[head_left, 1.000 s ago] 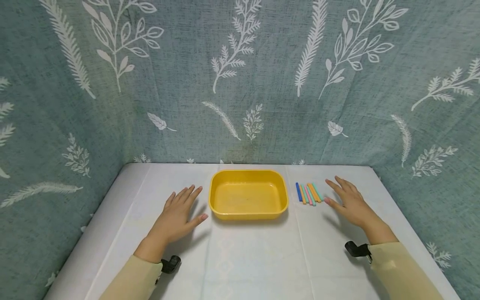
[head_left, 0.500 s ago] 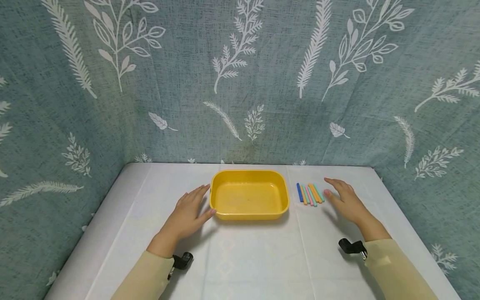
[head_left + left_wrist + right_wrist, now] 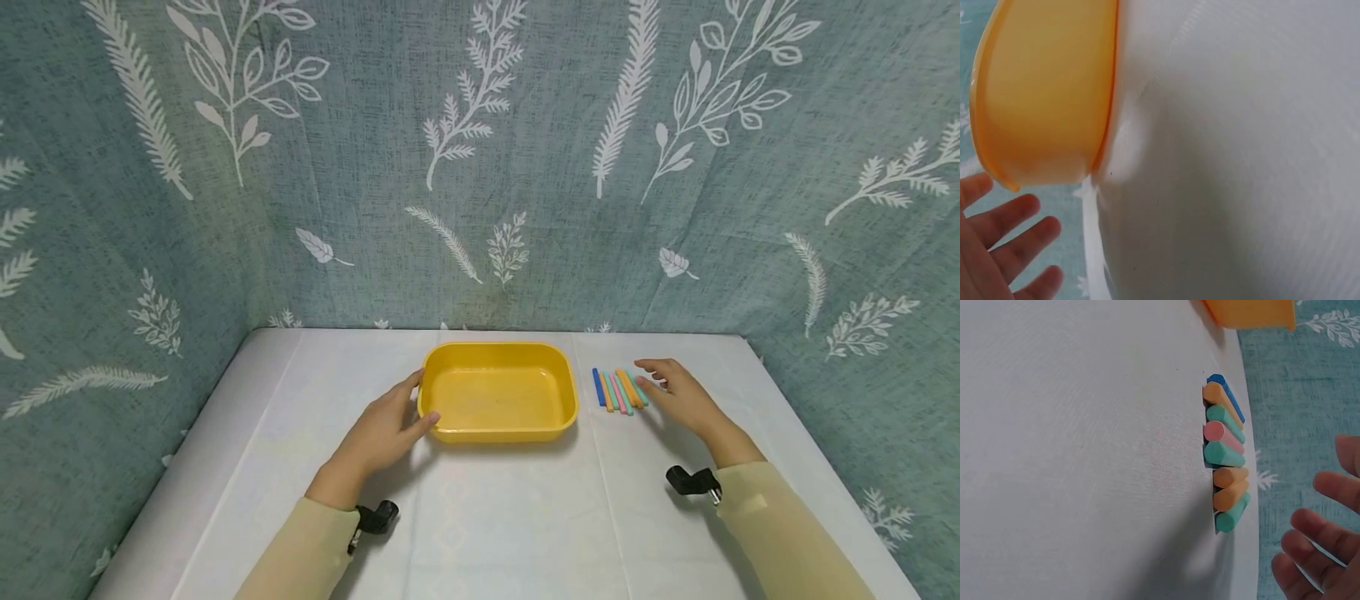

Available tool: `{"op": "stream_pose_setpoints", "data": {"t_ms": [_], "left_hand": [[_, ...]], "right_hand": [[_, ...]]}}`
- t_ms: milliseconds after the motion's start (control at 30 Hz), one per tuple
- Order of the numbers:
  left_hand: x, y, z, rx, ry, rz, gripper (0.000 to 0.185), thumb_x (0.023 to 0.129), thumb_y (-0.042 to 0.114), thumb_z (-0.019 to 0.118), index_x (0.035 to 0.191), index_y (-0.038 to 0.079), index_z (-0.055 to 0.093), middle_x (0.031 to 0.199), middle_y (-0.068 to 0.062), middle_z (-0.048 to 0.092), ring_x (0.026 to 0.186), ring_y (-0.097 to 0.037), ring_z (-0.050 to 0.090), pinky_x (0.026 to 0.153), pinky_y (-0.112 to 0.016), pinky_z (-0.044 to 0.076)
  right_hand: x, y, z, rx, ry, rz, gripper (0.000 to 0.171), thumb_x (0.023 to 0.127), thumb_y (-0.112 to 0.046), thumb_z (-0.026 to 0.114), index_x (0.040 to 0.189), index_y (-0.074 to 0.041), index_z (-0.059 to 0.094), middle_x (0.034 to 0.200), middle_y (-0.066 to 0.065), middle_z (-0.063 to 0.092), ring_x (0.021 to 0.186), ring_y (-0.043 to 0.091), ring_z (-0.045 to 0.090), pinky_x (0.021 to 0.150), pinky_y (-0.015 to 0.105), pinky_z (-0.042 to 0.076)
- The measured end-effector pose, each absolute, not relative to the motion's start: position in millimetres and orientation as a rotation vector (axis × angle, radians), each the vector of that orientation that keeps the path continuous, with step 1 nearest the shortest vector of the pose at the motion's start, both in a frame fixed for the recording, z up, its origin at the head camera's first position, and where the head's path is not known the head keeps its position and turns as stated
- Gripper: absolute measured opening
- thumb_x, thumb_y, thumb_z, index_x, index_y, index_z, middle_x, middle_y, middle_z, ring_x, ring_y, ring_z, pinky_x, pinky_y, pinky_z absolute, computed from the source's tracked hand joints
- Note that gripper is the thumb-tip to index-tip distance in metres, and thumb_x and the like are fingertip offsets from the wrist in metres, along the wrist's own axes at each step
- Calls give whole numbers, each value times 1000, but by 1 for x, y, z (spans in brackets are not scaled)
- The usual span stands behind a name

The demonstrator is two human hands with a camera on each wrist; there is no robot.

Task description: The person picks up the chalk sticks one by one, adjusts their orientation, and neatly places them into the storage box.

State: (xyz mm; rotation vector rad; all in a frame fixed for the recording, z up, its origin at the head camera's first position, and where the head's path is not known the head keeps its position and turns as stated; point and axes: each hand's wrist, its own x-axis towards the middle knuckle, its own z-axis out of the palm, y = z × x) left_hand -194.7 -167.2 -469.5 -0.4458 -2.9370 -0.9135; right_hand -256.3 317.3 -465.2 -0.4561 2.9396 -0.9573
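A yellow rectangular tray (image 3: 498,402) sits at the middle of the table. At its left end is my left hand (image 3: 384,432), thumb overlapping the near left corner and fingertips right at the rim. The left wrist view has those fingers (image 3: 1027,250) spread, just below the tray's wall (image 3: 1047,94). Several chalk sticks (image 3: 621,392) in blue, orange, green and pink lie side by side right of the tray. Just to their right hovers my right hand (image 3: 686,407), fingers loosely bent and holding nothing. From the right wrist, its fingers (image 3: 1316,550) appear apart from the chalks (image 3: 1224,434).
A white cloth (image 3: 517,517) covers the table. Behind it and along both sides hangs a green-blue curtain (image 3: 360,167) with white leaf patterns. A black wrist camera (image 3: 377,518) is worn on the left wrist, another (image 3: 692,481) on the right.
My left hand has moved right and reached the tray's left rim. The right hand has come left, closer to the chalks, its fingers bending more. Tray and chalks stay put.
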Motion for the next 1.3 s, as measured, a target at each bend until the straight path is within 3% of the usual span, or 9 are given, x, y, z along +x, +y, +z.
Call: {"op": "stream_pose_setpoints", "data": {"t_ms": [200, 767, 1000, 1300], "left_hand": [[-196, -165, -470, -424, -2973, -957, 87, 96, 54, 61, 160, 10, 22, 152, -15, 45, 136, -37, 47, 110, -57, 35], [-196, -165, -476, -378, -3044, -1022, 95, 93, 59, 63, 162, 12, 17, 150, -18, 47, 130, -36, 52, 107, -58, 37], [-195, -166, -472, -380, -3062, -1026, 98, 92, 57, 65, 162, 10, 14, 152, -20, 44, 134, -36, 48, 110, -57, 36], [-197, -165, -473, -375, -3067, -1061, 100, 91, 57, 66, 162, 10, 13, 150, -20, 47, 135, -36, 47, 111, -56, 35]], "right_hand": [[-263, 316, -464, -401, 2911, -955, 48, 106, -28, 52, 143, 2, 50, 129, 27, 53, 116, 45, 54, 96, 61, 43], [-282, 318, -468, -221, 2783, -916, 45, 107, -29, 48, 143, -1, 50, 129, 28, 54, 106, 36, 60, 83, 49, 50], [-288, 317, -471, -177, 2712, -945, 43, 108, -25, 47, 143, 0, 49, 115, 23, 59, 88, 25, 62, 70, 36, 51], [-296, 315, -468, -153, 2638, -887, 42, 107, -19, 48, 145, -1, 48, 98, 14, 59, 75, 21, 55, 65, 35, 46]]}}
